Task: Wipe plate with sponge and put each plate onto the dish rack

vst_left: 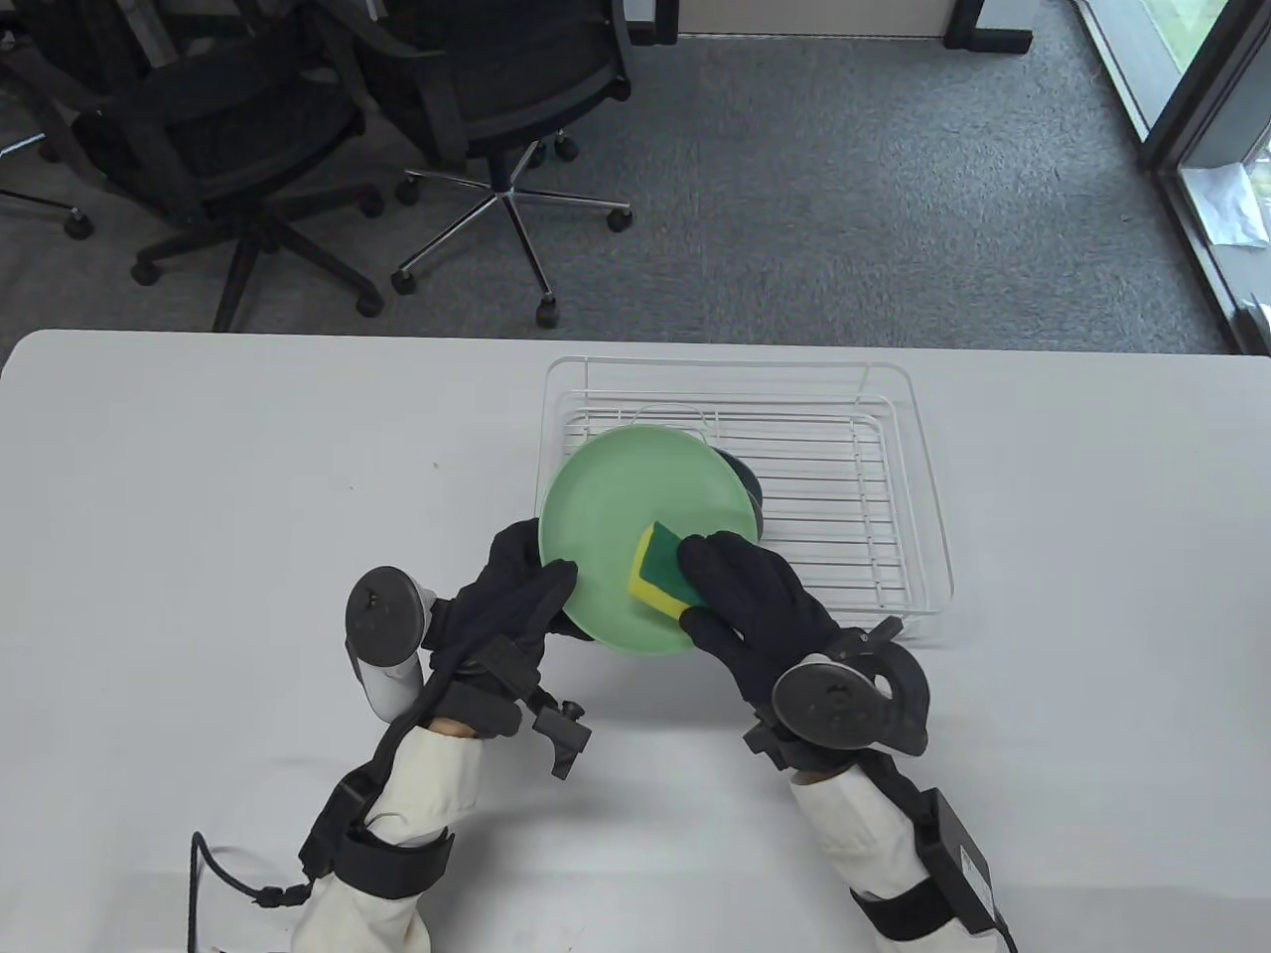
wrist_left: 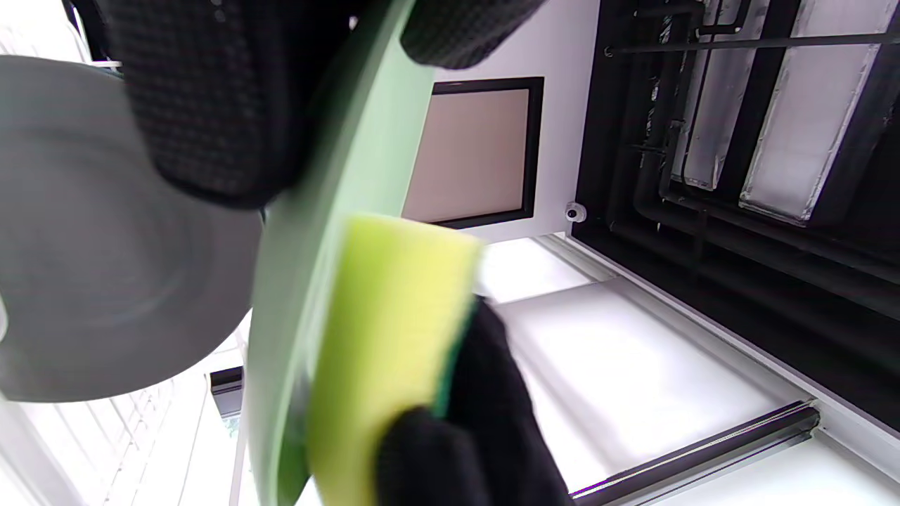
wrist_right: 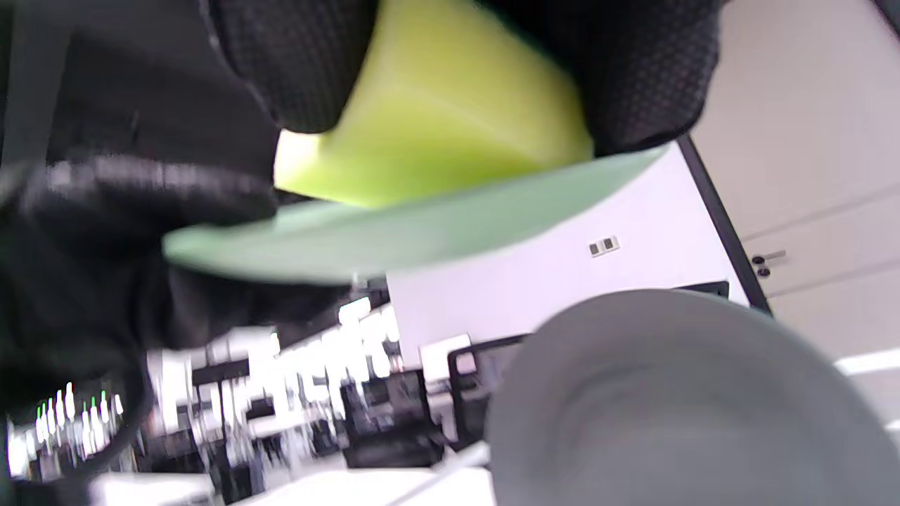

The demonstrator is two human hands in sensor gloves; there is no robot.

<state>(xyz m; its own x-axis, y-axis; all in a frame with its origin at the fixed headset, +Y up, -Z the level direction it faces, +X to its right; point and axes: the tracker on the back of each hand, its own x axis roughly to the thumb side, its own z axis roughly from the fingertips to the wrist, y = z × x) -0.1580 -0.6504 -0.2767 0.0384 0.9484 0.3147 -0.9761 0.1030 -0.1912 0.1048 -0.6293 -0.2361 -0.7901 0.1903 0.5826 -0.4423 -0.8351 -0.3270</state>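
Observation:
A light green plate (vst_left: pixel 626 516) is held tilted above the table in front of the white wire dish rack (vst_left: pixel 894 476). My left hand (vst_left: pixel 516 596) grips the plate's lower left rim, thumb on its face. My right hand (vst_left: pixel 745 596) holds a yellow and green sponge (vst_left: pixel 660 576) and presses it on the plate's lower right face. The left wrist view shows the plate (wrist_left: pixel 337 211) edge-on with the sponge (wrist_left: pixel 387 337) against it. In the right wrist view the sponge (wrist_right: pixel 436 119) sits between my fingers above the plate (wrist_right: pixel 422 225). A dark green plate (vst_left: pixel 747 484) stands in the rack, mostly hidden.
The white table (vst_left: pixel 199 516) extends to the left and right of my hands. Black office chairs (vst_left: pixel 477 109) stand on the grey carpet beyond the table's far edge. The rack's right part holds nothing that I can see.

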